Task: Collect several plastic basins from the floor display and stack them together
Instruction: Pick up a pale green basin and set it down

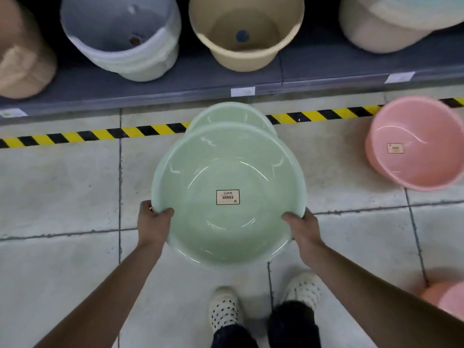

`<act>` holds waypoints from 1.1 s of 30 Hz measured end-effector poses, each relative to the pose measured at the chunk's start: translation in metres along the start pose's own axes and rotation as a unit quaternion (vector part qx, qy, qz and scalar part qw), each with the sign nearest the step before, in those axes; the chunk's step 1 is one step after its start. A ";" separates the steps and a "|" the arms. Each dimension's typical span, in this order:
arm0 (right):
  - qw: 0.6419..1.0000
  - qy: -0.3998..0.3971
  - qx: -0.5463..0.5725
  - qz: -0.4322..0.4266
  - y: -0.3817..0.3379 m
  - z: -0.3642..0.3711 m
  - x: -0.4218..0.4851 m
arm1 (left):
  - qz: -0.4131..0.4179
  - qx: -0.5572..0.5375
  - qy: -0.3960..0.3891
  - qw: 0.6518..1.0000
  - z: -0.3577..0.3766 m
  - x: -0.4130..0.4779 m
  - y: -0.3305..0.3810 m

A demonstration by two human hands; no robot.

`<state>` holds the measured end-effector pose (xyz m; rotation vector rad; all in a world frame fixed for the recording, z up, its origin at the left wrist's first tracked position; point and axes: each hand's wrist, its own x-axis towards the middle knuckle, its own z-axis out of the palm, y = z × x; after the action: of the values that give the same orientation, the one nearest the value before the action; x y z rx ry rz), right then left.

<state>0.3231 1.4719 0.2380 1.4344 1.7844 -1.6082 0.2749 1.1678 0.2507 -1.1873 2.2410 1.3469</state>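
A pale green basin [226,172] with a small label in its bottom is held above the tiled floor. My left hand [153,222] grips its near left rim, thumb inside. On the near right rim, my right hand [302,229] grips it the same way. Behind and partly under it, a second green basin [231,116] shows only its far rim; whether it rests on the floor is hidden. A pink basin [416,144] stands on the floor to the right. The edge of another pink basin [447,297] shows at the lower right.
A low grey shelf [175,89] runs along the back with a white bucket [125,41], a beige bucket [246,33] and other tubs. Yellow-black tape [100,134] marks the floor before it. My feet in white shoes [223,310] stand below the basin.
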 end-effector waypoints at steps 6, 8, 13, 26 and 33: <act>0.998 -0.048 0.017 -0.038 -0.074 0.034 0.113 | 0.031 0.011 0.045 0.998 0.068 0.077 0.032; 0.996 -0.065 -0.002 -0.056 -0.082 0.047 0.154 | 0.044 0.005 0.053 0.998 0.093 0.106 0.029; 0.993 -0.079 -0.054 -0.073 -0.065 0.068 0.233 | 0.049 -0.014 0.042 0.998 0.143 0.162 -0.006; 0.992 0.021 -0.099 -0.069 -0.022 0.046 0.267 | 0.039 -0.056 0.011 0.998 0.195 0.157 -0.009; 0.997 0.076 -0.025 0.001 -0.037 -0.066 0.202 | -0.016 -0.028 -0.077 0.997 0.224 0.080 0.082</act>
<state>0.2294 1.6252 0.1187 1.5726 1.8915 -1.4762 0.1240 1.3320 0.1339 -1.0924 2.0823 1.4446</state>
